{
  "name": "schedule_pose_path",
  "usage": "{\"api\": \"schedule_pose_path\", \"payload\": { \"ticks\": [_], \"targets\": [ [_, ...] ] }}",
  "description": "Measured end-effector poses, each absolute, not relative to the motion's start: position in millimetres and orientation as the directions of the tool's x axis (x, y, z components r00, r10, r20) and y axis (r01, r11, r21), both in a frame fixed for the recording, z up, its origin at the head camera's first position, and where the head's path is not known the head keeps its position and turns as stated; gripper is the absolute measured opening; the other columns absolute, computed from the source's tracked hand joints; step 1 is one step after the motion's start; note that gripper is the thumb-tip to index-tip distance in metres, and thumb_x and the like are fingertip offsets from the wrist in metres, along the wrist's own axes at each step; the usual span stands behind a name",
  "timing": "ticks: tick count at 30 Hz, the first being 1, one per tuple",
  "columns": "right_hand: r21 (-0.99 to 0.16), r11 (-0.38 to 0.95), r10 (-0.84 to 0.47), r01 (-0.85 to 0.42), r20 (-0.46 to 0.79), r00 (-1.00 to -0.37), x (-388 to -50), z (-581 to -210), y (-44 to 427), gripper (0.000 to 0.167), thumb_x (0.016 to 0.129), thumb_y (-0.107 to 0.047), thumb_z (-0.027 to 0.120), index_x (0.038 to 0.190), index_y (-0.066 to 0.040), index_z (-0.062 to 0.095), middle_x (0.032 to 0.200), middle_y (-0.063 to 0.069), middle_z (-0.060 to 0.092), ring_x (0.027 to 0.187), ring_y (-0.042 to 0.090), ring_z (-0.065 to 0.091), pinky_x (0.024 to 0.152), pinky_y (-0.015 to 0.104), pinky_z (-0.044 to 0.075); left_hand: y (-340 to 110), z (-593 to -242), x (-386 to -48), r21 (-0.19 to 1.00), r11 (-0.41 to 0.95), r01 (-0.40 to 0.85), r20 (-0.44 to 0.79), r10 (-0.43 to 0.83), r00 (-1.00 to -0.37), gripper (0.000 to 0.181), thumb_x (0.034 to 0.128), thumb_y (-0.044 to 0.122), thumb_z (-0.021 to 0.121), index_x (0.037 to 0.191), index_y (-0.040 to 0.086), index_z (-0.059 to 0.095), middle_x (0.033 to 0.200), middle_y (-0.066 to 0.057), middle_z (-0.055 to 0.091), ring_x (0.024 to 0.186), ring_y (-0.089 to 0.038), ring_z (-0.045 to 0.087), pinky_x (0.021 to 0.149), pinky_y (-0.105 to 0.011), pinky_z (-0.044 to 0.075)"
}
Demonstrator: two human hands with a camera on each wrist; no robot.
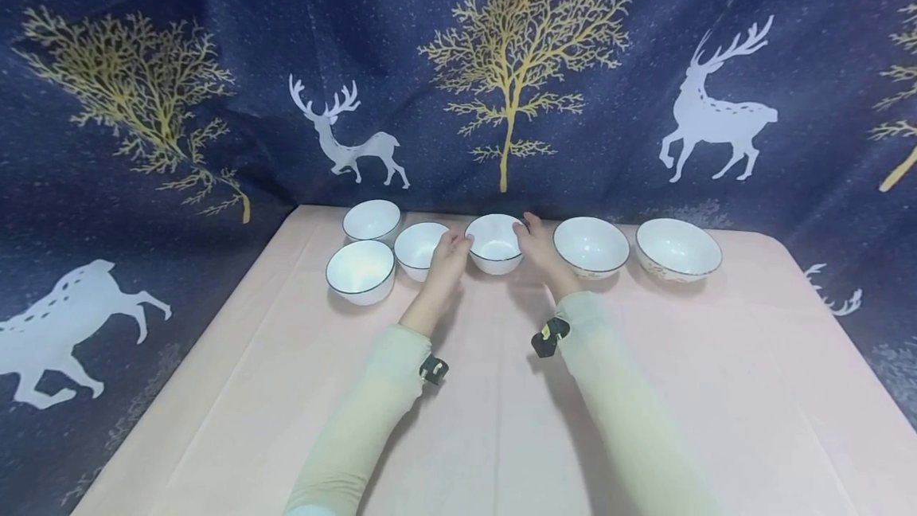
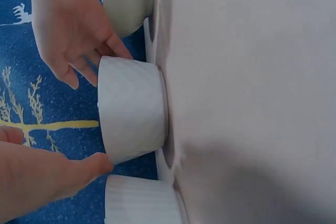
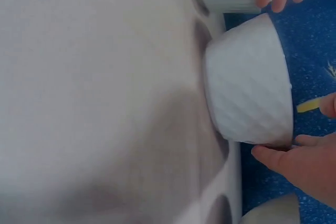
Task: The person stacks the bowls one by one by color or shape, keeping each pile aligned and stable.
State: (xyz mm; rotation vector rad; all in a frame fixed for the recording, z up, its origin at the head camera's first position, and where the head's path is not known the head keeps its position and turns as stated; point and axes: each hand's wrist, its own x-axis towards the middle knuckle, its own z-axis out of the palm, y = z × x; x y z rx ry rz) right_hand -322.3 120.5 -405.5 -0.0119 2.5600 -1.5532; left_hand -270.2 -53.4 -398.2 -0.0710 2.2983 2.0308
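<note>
The middle bowl (image 1: 494,244) stands upright on the tabletop (image 1: 494,420), whose far edge lies close behind it, with the dark blue cloth (image 1: 458,126) beyond. In front of the middle bowl, the tabletop stretches broadly toward the person, the two sleeved forearms reaching across it. To its left, only a narrow gap parts it from the ribbed bowl (image 1: 415,247); the wider gap to its right has the right hand (image 1: 540,249) in it.

The left hand (image 1: 446,257) touches the middle bowl's left rim with the thumb, its other fingers loosely extended by the ribbed bowl. The right hand is loosely spread at the opposite side, one finger against the outer wall and the thumb above the rim.

The middle bowl is white inside, visible down to its bottom, with a dark rim and a diamond-patterned wall. Farther left of it are the back bowl (image 1: 371,219) and the front bowl (image 1: 360,267); to its right are the nearer floral bowl (image 1: 591,244) and the outer floral bowl (image 1: 678,247), all upright with white insides.
</note>
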Motion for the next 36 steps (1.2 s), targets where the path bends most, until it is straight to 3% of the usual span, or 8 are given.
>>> {"api": "schedule_pose_path", "payload": {
  "ticks": [8, 14, 26, 36],
  "targets": [
    [-0.847, 0.528, -0.081, 0.055, -0.114, -0.990, -317.4, -412.4, 121.3, 0.059, 0.103, -0.031, 0.024, 0.153, -0.002, 0.012, 0.158, 0.019, 0.015, 0.146, 0.032, 0.012, 0.120, 0.050, 0.009, -49.5, -404.1, -271.9, 0.970, 0.179, -0.166, -0.178, 0.054, -0.982, 0.072, 0.1000, 0.041, 0.039, 0.152, -0.002, 0.013, 0.156, -0.020, 0.021, 0.144, -0.029, 0.022, 0.117, -0.044, 0.027],
    [-0.874, 0.485, -0.090, 0.044, -0.100, -0.991, -319.6, -420.7, 121.2, 0.057, 0.103, -0.025, 0.023, 0.153, -0.003, 0.009, 0.159, 0.018, 0.011, 0.147, 0.030, 0.008, 0.120, 0.047, 0.008, -47.8, -408.7, -271.9, 0.969, 0.210, -0.131, -0.158, 0.118, -0.980, 0.073, 0.0998, 0.045, 0.036, 0.153, 0.000, 0.013, 0.158, -0.018, 0.017, 0.145, -0.030, 0.019, 0.116, -0.047, 0.028],
    [-0.881, 0.472, -0.087, -0.001, -0.045, -0.995, -314.0, -423.9, 121.9, 0.056, 0.098, -0.016, 0.021, 0.152, -0.004, 0.019, 0.158, 0.014, 0.021, 0.146, 0.027, 0.015, 0.121, 0.044, 0.012, -45.0, -410.8, -275.7, 0.973, 0.143, -0.180, -0.202, 0.156, -0.967, 0.073, 0.1001, 0.045, 0.035, 0.154, 0.004, 0.008, 0.160, -0.015, 0.010, 0.146, -0.029, 0.013, 0.118, -0.047, 0.023],
    [-0.911, 0.411, -0.063, 0.027, -0.058, -0.996, -315.4, -426.6, 124.4, 0.053, 0.100, -0.011, 0.022, 0.150, 0.005, 0.018, 0.155, 0.022, 0.022, 0.145, 0.031, 0.016, 0.121, 0.041, 0.015, -42.2, -410.8, -277.1, 0.972, 0.101, -0.213, -0.228, 0.162, -0.960, 0.073, 0.0999, 0.043, 0.037, 0.154, 0.006, 0.005, 0.161, -0.012, 0.005, 0.147, -0.026, 0.007, 0.119, -0.045, 0.018]
  ]
}}
